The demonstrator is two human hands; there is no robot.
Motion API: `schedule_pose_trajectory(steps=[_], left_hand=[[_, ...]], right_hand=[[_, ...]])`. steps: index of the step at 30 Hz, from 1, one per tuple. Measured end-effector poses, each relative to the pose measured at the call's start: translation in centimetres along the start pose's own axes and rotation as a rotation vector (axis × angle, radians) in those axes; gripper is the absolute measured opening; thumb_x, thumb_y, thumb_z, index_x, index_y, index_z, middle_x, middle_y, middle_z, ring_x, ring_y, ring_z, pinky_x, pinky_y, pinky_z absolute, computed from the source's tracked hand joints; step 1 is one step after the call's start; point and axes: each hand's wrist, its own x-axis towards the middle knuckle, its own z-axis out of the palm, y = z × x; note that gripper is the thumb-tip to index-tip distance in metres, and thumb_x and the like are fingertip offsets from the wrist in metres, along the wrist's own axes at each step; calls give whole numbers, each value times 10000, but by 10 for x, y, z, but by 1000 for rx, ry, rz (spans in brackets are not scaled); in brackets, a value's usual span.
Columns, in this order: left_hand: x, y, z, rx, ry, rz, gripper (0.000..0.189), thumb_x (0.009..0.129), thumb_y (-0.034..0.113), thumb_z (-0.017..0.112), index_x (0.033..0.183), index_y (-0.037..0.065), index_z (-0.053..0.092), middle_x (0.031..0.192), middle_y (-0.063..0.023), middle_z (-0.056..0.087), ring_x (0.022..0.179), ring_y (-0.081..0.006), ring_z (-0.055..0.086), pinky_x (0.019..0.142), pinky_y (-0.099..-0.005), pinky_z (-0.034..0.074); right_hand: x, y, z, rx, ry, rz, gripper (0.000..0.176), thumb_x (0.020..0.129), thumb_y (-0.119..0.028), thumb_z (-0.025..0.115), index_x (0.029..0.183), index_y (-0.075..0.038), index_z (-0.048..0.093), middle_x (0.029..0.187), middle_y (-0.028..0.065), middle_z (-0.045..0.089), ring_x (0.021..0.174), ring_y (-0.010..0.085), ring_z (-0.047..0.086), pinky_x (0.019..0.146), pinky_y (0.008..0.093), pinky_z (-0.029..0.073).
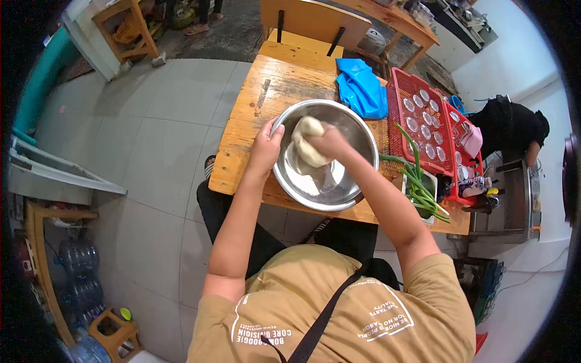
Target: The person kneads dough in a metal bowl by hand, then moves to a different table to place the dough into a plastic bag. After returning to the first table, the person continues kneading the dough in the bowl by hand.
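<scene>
A wide steel mixing bowl (357,136) stands on the wooden table in front of me. My left hand (266,145) grips its left rim, thumb over the edge. Inside the bowl is a pale lump of dough (310,151), folded and stretched, with white flour on the bowl's bottom below it. My right hand (328,144) reaches into the bowl and is closed on the dough's right side; its fingers are partly hidden and slightly blurred.
A blue plastic bag (361,89) lies behind the bowl on the table (242,139). To the right are green onions (417,187) over a small tray and a red basket (393,115) with several clear cups. A person in black (505,130) bends by a metal sink (505,206).
</scene>
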Motion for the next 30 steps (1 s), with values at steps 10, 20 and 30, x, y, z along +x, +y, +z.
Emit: schedule_pose_trajectory(steps=[10, 20, 30], left_hand=[[-13, 7, 4, 66, 37, -5, 387, 1056, 192, 562, 1376, -25, 564, 1235, -120, 678, 1116, -154, 622, 976, -296, 485], [-14, -5, 2, 159, 15, 66, 374, 1052, 201, 564, 1346, -29, 589, 1228, -138, 691, 1111, -174, 637, 978, -313, 487], [-15, -6, -7, 317, 7, 155, 366, 1047, 225, 558, 1324, -10, 594, 1201, -176, 698, 1114, -236, 662, 963, -349, 499]], right_hand=[[-68, -11, -82, -389, -492, -369, 649, 846, -415, 804, 1345, -44, 617, 1279, 220, 633, 1081, 399, 660, 983, 439, 521], [-109, -14, 0, -681, -276, -220, 849, 813, -609, 738, 1352, 12, 523, 1231, 392, 560, 940, 478, 691, 807, 493, 571], [-70, -3, -29, 145, 217, 84, 693, 873, -490, 740, 1295, 38, 585, 1132, 293, 687, 1073, 414, 682, 919, 444, 544]])
